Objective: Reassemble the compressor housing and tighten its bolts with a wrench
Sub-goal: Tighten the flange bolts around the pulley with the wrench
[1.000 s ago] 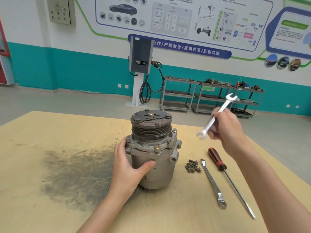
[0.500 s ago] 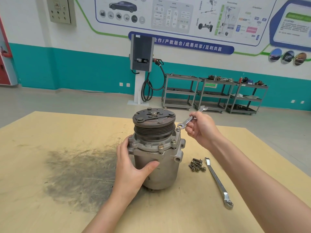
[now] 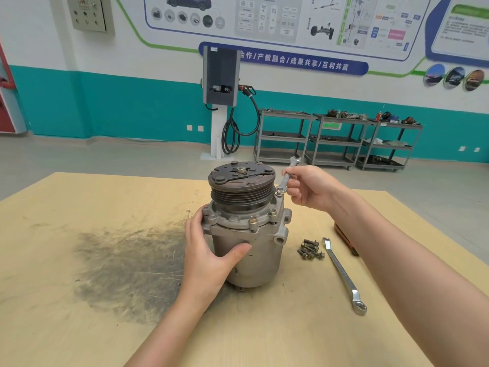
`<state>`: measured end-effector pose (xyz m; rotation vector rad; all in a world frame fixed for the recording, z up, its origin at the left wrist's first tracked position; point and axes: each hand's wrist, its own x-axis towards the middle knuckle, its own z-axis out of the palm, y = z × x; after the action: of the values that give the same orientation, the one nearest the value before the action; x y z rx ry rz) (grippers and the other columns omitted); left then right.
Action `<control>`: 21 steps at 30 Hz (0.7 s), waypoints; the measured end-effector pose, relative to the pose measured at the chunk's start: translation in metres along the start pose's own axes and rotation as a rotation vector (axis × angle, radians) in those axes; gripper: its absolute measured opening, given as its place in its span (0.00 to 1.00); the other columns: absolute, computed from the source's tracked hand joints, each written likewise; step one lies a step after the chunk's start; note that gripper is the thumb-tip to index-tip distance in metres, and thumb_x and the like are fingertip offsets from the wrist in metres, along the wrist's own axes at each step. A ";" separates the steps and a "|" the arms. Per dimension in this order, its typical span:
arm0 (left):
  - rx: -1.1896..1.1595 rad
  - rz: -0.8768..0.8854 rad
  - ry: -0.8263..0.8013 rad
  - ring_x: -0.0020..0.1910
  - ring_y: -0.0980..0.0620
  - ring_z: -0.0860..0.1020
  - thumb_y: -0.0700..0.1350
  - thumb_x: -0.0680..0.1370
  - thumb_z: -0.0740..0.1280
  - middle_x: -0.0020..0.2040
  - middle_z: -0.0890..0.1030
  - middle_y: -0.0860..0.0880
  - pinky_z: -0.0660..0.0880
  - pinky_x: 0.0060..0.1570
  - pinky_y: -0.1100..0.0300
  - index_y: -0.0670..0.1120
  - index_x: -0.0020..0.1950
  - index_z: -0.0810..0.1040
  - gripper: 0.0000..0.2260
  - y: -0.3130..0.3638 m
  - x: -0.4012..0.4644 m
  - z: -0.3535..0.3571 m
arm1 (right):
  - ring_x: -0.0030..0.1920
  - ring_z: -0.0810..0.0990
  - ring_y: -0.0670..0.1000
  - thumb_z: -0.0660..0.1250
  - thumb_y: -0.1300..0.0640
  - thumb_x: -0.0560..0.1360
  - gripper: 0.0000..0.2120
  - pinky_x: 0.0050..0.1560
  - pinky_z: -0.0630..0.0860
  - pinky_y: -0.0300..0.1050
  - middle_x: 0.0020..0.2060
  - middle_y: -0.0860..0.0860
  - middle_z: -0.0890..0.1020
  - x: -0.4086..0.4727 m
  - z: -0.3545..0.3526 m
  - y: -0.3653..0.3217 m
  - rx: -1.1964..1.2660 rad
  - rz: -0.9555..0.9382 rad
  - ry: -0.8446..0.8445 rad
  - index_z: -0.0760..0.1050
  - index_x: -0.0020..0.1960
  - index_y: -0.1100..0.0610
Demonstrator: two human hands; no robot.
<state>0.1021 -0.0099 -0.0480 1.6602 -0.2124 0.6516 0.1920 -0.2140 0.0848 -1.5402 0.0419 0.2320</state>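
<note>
A grey metal compressor (image 3: 254,250) stands upright on the wooden table (image 3: 79,207), its dark grooved pulley on top. Bolts (image 3: 252,222) sit in the housing flange just under the pulley. My left hand (image 3: 211,255) grips the left side of the housing, thumb across its front. My right hand (image 3: 309,188) holds a small open-end wrench (image 3: 287,177) with its lower jaw on a bolt at the flange's back right corner.
Several loose bolts (image 3: 311,250) lie right of the compressor, with a long ring spanner (image 3: 344,276) beside them. A red screwdriver handle (image 3: 344,237) shows partly behind my right forearm. A dark smudge (image 3: 127,266) stains the table on the left. Shelf carts (image 3: 336,139) stand far behind.
My right hand brought the wrench down from the air on the right to the flange's back right bolt. My left hand kept its grip on the housing.
</note>
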 end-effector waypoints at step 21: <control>0.013 0.000 -0.004 0.64 0.74 0.65 0.67 0.59 0.73 0.61 0.65 0.73 0.61 0.58 0.82 0.52 0.75 0.62 0.48 -0.007 0.002 0.000 | 0.24 0.66 0.44 0.57 0.56 0.83 0.13 0.24 0.63 0.35 0.23 0.46 0.67 0.011 0.019 0.001 -0.150 -0.011 0.090 0.69 0.40 0.53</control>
<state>0.1075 -0.0084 -0.0525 1.6742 -0.2116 0.6506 0.2001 -0.1935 0.0821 -1.6997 0.0886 0.1601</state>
